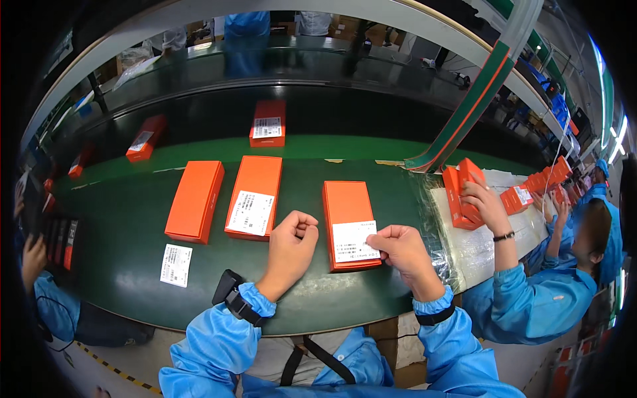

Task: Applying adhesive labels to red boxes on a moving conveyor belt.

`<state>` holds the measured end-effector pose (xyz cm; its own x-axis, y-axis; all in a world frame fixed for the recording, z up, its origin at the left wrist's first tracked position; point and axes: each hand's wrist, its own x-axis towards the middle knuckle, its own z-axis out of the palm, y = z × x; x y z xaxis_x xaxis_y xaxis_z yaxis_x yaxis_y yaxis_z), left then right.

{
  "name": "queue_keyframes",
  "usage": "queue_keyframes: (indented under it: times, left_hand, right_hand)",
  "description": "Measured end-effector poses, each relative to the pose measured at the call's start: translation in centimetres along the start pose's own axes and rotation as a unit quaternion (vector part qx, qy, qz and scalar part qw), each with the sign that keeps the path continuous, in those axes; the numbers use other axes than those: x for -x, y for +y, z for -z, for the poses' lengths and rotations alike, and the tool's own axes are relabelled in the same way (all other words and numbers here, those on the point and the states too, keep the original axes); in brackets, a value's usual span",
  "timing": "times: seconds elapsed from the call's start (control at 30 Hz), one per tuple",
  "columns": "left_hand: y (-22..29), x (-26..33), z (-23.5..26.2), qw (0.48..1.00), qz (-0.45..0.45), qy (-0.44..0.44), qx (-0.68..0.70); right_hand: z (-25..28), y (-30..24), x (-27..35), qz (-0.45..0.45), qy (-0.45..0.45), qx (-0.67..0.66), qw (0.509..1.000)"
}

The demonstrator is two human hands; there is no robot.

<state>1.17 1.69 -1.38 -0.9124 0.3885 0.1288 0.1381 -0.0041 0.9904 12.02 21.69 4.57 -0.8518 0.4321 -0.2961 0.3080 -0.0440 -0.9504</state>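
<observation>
My right hand [405,257] pinches the right edge of a white printed label [353,240], which lies over the lower part of an orange box [348,202]. Left of that box, my left hand [292,247] is curled into a loose fist, with nothing showing between the fingers. Further left stands an orange box [257,174] with a white label [251,213] on its near end. Beside it is an orange box [194,199] without a label on its top. A loose white label [176,265] lies on the green work surface [312,292] in front of it.
Several labelled orange boxes [268,114] sit on the dark belt [206,119] beyond the work surface. A green and orange post [464,106] rises at the right. Past it, a co-worker's hand [488,207] grips an orange box [470,174]. Another person's hand [34,262] is at the left rim.
</observation>
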Motion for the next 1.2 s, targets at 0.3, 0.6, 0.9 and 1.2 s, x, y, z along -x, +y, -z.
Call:
queue_keyframes:
  times: [0.3,0.6,0.9,1.2]
  left_hand:
    - [0.2,0.3,-0.8,0.999,0.003,-0.039,-0.027]
    - [0.3,0.3,-0.8,0.998,0.009,-0.057,-0.022]
    - [1.0,0.6,-0.7,0.995,-0.013,-0.068,-0.069]
    - [0.9,0.5,-0.9,0.995,-0.027,-0.071,-0.063]
  right_hand:
    - [0.4,0.7,-0.5,-0.014,0.002,0.006,1.000]
    - [0.4,0.9,-0.6,-0.017,0.000,-0.001,1.000]
    - [0.2,1.0,-0.5,-0.017,0.005,-0.011,1.000]
    - [-0.1,0.8,-0.6,-0.010,0.019,0.011,1.000]
